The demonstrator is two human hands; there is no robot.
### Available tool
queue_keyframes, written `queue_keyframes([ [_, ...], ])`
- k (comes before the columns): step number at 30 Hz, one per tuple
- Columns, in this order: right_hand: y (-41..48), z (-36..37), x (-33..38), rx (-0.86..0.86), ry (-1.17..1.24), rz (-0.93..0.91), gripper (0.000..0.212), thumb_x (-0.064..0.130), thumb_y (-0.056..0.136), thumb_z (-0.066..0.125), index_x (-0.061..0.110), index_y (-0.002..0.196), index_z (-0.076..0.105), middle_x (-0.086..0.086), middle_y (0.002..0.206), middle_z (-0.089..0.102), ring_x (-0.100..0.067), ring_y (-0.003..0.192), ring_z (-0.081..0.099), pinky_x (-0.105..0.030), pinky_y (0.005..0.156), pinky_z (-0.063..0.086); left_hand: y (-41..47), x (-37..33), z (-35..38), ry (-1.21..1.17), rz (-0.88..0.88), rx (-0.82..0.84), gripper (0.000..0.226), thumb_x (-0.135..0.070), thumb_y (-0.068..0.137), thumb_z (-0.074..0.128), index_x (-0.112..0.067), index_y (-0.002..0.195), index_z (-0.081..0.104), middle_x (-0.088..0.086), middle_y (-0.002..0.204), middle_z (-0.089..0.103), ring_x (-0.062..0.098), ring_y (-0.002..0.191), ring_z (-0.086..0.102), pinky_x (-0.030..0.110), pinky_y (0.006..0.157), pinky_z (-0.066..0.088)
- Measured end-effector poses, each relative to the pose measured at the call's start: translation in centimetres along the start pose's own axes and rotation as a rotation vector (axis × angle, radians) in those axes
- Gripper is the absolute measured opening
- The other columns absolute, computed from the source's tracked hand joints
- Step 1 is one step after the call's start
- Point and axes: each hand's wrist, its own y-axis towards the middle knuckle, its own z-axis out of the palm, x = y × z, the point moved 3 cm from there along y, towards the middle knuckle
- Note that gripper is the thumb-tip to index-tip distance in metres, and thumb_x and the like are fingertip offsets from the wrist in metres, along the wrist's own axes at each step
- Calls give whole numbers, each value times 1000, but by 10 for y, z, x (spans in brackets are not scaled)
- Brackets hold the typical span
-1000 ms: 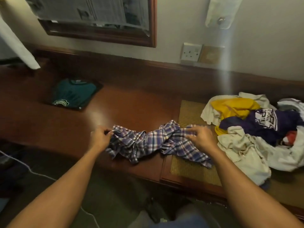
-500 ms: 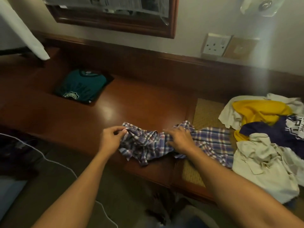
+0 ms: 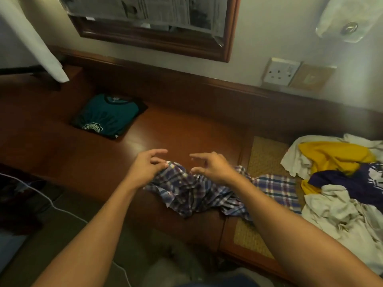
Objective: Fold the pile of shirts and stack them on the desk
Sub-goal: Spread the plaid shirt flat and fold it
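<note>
A single head-worn camera is looking forward and down from just before the front edge of the desk point(image 3: 196, 129), facing the back wall point(image 3: 259, 38) and the mirror frame point(image 3: 157, 41). It is sitting close, with both forearms reaching in from the bottom corners.

Folded shirt point(image 3: 107, 117) lies left, shirt pile point(image 3: 339, 183) right, on desk point(image 3: 186, 137).
</note>
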Motion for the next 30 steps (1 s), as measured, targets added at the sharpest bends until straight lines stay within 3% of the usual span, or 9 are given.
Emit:
queue_keyframes([
  [2,11,13,31,40,-27,-70,55,45,88,75,32,139,59,8,132,67,-19,116,60,-35,99,44,5,-8,-7,-22,35,52,48,-4,88,74,-23,130,62,2,91,78,-3,79,70,7,65,51],
  [6,27,22,59,-79,-9,-42,17,35,93,71,22,102,77,4,89,72,-13,85,61,-30,78,45,17,-9,-35,-55,84,126,54,-2,86,77,-25,131,59,5,93,78,6,80,73,16,64,55],
  [9,25,14,76,-214,113,18,16,33,93,72,20,100,79,8,91,75,-6,86,65,-25,76,50,21,4,-50,-29,83,233,54,0,83,79,-23,127,58,6,104,75,10,86,72,18,64,54],
  [13,17,12,99,-305,213,64,10,32,90,76,23,92,79,18,80,70,7,75,63,-10,61,43,25,16,-55,116,198,330,40,-7,84,80,-23,118,67,-10,103,69,-6,88,64,20,83,51],
  [17,-1,2,98,-449,350,156,10,34,88,77,24,88,80,7,72,73,-2,65,65,-28,57,50,42,29,-70,282,271,253,26,-56,78,72,-36,94,75,-14,99,66,10,96,63,35,91,50],
  [21,-21,-8,81,-580,323,319,15,42,86,79,28,82,80,8,76,74,-9,76,70,-34,69,56,33,-8,-92,115,317,239,14,-22,96,69,-10,100,75,4,98,75,-4,79,62,24,75,51],
  [23,-26,-7,80,-647,260,367,15,42,86,78,27,84,80,12,81,74,-5,83,68,-32,76,56,32,-23,-94,81,322,227,14,-14,96,68,-2,99,74,7,90,74,-6,67,62,15,66,51],
  [26,-30,-9,100,-711,251,264,21,38,88,77,28,106,76,16,94,72,-2,87,65,-22,76,54,32,-42,-92,46,323,234,9,-16,93,73,-8,93,77,7,85,77,10,75,69,40,80,59],
  [30,-23,-19,141,-561,91,56,56,38,89,76,40,140,54,26,105,52,-2,91,51,-13,78,40,28,-63,-91,97,400,290,12,-17,93,72,-12,84,78,2,80,77,16,77,73,43,81,60],
])
